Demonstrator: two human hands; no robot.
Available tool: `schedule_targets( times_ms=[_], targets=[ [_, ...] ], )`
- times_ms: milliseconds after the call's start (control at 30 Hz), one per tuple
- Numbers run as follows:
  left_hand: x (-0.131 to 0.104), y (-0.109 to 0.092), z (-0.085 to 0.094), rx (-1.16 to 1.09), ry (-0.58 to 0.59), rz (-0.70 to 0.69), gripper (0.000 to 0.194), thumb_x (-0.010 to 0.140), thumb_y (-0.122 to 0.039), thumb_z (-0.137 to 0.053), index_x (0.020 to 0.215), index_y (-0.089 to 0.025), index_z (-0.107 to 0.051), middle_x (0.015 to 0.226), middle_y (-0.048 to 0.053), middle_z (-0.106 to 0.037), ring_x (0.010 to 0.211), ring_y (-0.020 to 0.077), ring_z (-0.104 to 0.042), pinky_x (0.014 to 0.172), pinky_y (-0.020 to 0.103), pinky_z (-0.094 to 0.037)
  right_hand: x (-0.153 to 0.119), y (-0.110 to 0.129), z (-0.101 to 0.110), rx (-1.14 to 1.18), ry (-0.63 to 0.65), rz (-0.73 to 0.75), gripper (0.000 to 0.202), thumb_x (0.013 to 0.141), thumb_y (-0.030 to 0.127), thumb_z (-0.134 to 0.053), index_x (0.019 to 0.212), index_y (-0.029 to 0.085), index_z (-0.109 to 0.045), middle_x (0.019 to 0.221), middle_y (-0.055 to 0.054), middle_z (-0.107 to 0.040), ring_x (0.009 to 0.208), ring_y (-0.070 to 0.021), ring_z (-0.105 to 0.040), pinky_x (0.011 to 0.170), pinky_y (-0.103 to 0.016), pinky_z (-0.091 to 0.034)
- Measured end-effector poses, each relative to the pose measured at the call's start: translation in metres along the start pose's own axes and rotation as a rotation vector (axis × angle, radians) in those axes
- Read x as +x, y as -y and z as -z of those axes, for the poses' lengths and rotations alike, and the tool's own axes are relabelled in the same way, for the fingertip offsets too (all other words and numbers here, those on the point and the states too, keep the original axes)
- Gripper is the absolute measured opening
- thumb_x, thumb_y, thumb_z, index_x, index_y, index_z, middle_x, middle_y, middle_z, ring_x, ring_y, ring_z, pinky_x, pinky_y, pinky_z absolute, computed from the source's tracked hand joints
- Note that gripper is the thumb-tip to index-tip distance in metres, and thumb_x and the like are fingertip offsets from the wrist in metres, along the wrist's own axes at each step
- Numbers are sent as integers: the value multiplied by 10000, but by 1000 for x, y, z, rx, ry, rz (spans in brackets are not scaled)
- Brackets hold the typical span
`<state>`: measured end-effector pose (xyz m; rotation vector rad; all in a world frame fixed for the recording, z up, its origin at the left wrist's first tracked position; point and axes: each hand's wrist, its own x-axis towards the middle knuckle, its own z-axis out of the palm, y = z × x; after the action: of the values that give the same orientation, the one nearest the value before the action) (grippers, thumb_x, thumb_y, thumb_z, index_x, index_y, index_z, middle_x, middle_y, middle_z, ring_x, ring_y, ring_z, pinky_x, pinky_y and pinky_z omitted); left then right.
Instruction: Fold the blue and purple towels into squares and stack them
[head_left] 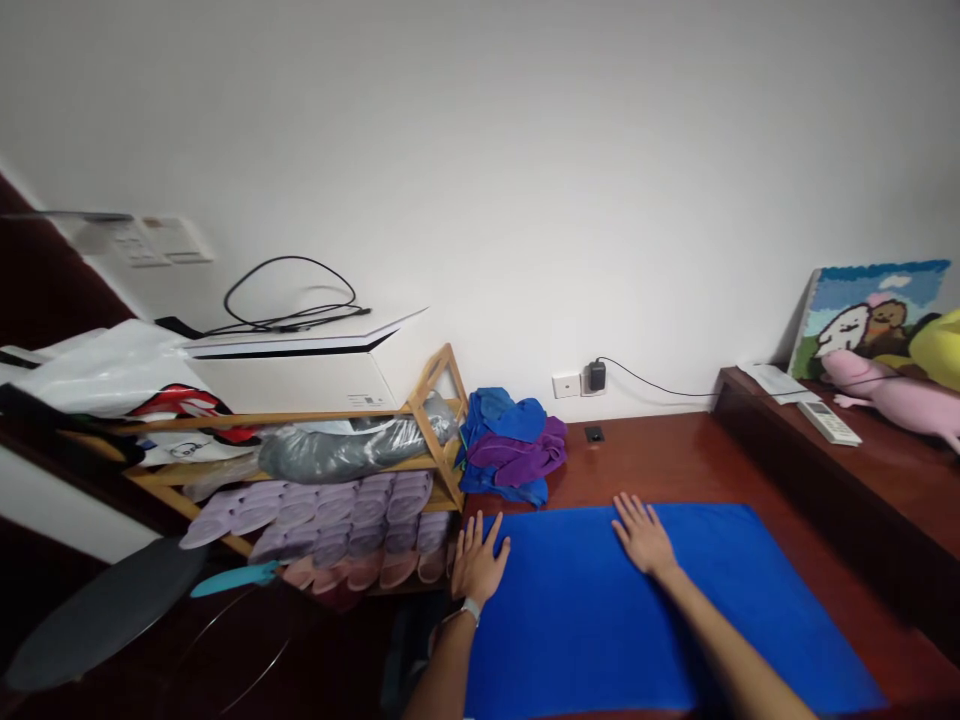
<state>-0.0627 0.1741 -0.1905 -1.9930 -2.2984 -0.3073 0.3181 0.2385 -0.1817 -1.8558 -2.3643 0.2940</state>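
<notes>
A blue cloth (577,620) lies spread flat on the reddish-brown wooden desk (645,455). My left hand (478,562), with a watch on its wrist, rests at the cloth's left edge, fingers apart. Flat on the cloth near its far edge lies my right hand (645,537), its fingers spread and pointing toward the wall. Neither hand grips anything. Just beyond the cloth's far left corner sits a crumpled pile of blue cloths (510,418) and purple cloths (525,455).
At left, a wooden rack (442,430) holds a white box (315,380), plastic bags and several lilac slippers (360,500). A black adapter (597,376) is plugged into the wall. On the raised right ledge are a remote (829,422), a pink plush toy (896,400) and a picture (862,315).
</notes>
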Motion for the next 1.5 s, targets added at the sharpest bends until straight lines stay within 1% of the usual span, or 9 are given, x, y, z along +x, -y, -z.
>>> schedule_targets(
  times_ms=[133, 233, 567, 700, 933, 1067, 1167, 1400, 1500],
  targets=[
    [2, 1, 0, 13, 1, -1, 590, 1032, -503, -469, 1601, -348, -441, 1704, 62, -383, 1571, 328, -337, 1274, 530, -259, -15, -122, 13, -79, -15, -265, 719, 1042, 517, -197, 1681, 191, -242, 1740, -53, -246, 1618, -267, -177, 1303, -507, -140],
    [4, 2, -2, 12, -1, 1, 591, 1032, -508, -463, 1601, -348, -441, 1703, 63, -385, 1574, 328, -330, 1270, 533, -270, -24, -174, 19, -76, -34, -395, 746, 1032, 533, -140, 1686, 181, -218, 1749, -63, -221, 1618, -268, -180, 1302, -512, -149],
    [8, 5, -1, 49, 70, 7, 615, 1034, -543, -442, 1616, -348, -411, 1708, 75, -372, 1573, 346, -330, 1258, 549, -286, -29, -190, 29, -41, -17, -509, 763, 1020, 539, -128, 1685, 177, -221, 1758, -75, -188, 1622, -293, -151, 1304, -518, -120],
    [18, 6, 7, 49, 84, -41, 624, 1023, -558, -461, 1592, -302, -470, 1669, 109, -441, 1537, 358, -398, 1253, 536, -307, -21, -143, 39, -48, -34, -457, 723, 1032, 495, -199, 1675, 170, -266, 1751, -82, -209, 1618, -331, -156, 1298, -561, -114],
    [27, 6, -2, 5, 8, -132, 553, 1053, -479, -411, 1567, -300, -509, 1668, 76, -447, 1547, 307, -389, 1259, 511, -317, -9, 89, 4, 192, -55, 238, 633, 1067, 526, -280, 1652, 289, -341, 1733, -27, -252, 1618, -291, -177, 1307, -542, -128],
    [23, 7, -9, 16, 45, -114, 563, 1060, -501, -406, 1599, -345, -443, 1701, 53, -388, 1567, 300, -351, 1267, 527, -284, -9, 139, -17, 270, 30, 316, 643, 1077, 558, -248, 1649, 280, -343, 1728, -41, -263, 1616, -281, -183, 1313, -541, -110],
    [23, 5, -9, 36, 43, -100, 566, 1059, -513, -413, 1604, -362, -428, 1712, 53, -367, 1576, 306, -329, 1277, 534, -253, -8, 90, -11, 203, 29, 227, 651, 1073, 548, -276, 1654, 259, -331, 1732, -57, -241, 1616, -278, -184, 1312, -535, -106],
    [26, 5, -13, 75, 27, -76, 574, 1049, -536, -425, 1601, -378, -428, 1710, 54, -375, 1581, 331, -313, 1278, 552, -231, -22, -151, 27, -86, -4, -295, 690, 1052, 515, -242, 1678, 226, -256, 1744, -57, -233, 1620, -269, -165, 1302, -508, -136],
    [26, 6, -15, 70, 22, -79, 575, 1048, -539, -426, 1598, -374, -436, 1710, 54, -375, 1576, 338, -319, 1276, 557, -233, -30, -210, 27, -111, -34, -391, 708, 1048, 509, -197, 1685, 202, -230, 1750, -72, -223, 1619, -276, -171, 1297, -508, -155]
  ],
)
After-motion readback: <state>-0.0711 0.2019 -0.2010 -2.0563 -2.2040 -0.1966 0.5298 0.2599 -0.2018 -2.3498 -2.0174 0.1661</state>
